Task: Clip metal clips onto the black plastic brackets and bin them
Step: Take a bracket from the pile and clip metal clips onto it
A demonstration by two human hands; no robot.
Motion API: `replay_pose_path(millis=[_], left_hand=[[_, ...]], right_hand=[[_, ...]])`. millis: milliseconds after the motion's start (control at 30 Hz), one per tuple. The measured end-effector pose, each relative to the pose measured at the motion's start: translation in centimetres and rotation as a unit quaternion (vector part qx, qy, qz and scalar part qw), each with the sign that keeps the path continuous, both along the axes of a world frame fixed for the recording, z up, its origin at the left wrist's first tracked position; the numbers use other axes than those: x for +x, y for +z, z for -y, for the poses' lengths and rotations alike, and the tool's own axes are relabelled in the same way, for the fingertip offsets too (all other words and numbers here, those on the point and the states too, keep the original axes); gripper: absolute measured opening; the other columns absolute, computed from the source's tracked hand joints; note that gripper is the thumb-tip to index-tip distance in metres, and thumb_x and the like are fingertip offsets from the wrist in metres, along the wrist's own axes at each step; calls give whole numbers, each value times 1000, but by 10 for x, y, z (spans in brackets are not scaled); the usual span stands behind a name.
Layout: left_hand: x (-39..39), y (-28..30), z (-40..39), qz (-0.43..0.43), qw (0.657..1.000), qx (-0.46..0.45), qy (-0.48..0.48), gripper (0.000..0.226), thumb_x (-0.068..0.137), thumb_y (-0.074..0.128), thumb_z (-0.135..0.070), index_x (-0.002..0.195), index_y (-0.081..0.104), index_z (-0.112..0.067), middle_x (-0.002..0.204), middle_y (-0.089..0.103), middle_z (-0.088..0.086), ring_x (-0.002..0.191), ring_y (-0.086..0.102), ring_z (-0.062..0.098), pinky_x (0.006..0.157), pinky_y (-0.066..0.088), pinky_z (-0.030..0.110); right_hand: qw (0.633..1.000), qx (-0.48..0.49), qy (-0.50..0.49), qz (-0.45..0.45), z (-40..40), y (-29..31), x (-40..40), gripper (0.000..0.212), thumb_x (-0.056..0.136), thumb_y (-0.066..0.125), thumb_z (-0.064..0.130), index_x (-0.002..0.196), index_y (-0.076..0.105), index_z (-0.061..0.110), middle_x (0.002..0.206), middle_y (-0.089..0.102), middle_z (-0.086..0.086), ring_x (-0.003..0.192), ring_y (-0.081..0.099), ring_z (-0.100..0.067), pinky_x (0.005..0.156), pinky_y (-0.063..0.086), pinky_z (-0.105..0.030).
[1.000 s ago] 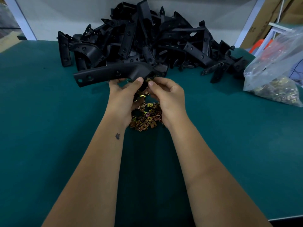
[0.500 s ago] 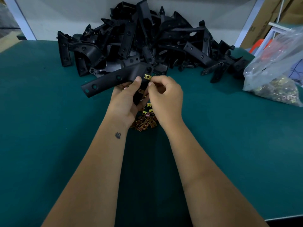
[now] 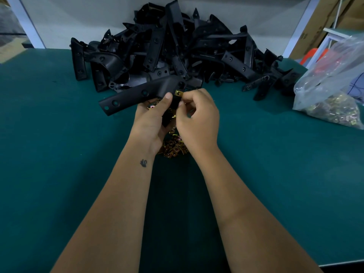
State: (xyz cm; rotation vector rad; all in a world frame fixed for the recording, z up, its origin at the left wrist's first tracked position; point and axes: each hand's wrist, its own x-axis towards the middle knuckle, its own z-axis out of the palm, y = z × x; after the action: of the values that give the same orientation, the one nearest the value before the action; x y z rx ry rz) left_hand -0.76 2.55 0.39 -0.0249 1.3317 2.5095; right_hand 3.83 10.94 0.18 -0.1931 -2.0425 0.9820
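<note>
Both forearms reach in over the worktop's (image 3: 59,174) near edge, toward its middle. Small dark mark on the left wrist.

Loose metal clips (image 3: 174,147), brass-coloured, heaped on the green surface under and between the wrists; the hands cover most of the heap.

Left hand (image 3: 150,121): fingers curled under the held bracket (image 3: 141,93), thumb pressed on its top face near the bend. The bracket's long arm points left and slightly toward the near edge, lifted off the surface; holes along it. Its short arm drops between the two hands, mostly hidden.

Right hand (image 3: 199,119): fingers curled, thumb and forefinger pinching a single clip (image 3: 178,93) at the bracket's bend. Clip touches the bracket; whether it is seated, cannot tell.

Right edge: clear plastic bag (image 3: 331,83), more clips inside at its bottom.

Far edge: big tangled pile of black brackets (image 3: 177,50), against the pale wall (image 3: 78,20). Cardboard boxes (image 3: 319,24) beyond the far right corner.
</note>
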Motion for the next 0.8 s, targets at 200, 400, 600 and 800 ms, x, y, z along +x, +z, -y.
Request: replay_pose_path(millis=[200, 400, 600, 800], left_hand=[[-2, -3, 0, 5, 1000, 7, 3, 43, 93, 66, -13, 133, 54, -2, 123, 68, 16, 106, 70, 25, 74, 59, 33], [-8, -5, 6, 29, 999, 21, -9, 10, 93, 67, -16, 96, 70, -6, 86, 77, 6, 78, 75, 16, 63, 58, 26], [-8, -6, 12, 20, 999, -15, -44, 31, 91, 70, -16, 62, 79, -15, 79, 77, 5, 72, 74, 14, 61, 57, 22], [-5, -2, 13, 17, 997, -28, -64, 11, 92, 68, -16, 96, 67, -6, 81, 76, 5, 72, 74, 14, 55, 54, 18]], right_hand=[[1000, -3, 8, 1, 1, -1, 0, 7, 86, 62, 7, 92, 67, 7, 91, 59, 5, 78, 54, -5, 68, 47, -23], [997, -55, 48, 27, -3, 2, 0, 14, 88, 60, 6, 94, 72, 12, 90, 64, 10, 83, 59, -2, 75, 47, -14], [962, -236, 120, 68, -12, 10, 1, 14, 90, 64, 13, 82, 69, 23, 61, 69, 11, 64, 62, 2, 67, 48, -15], [957, -244, 125, 97, -19, 10, -1, 9, 88, 71, 18, 79, 71, 19, 59, 64, 16, 63, 55, 8, 64, 44, -12]])
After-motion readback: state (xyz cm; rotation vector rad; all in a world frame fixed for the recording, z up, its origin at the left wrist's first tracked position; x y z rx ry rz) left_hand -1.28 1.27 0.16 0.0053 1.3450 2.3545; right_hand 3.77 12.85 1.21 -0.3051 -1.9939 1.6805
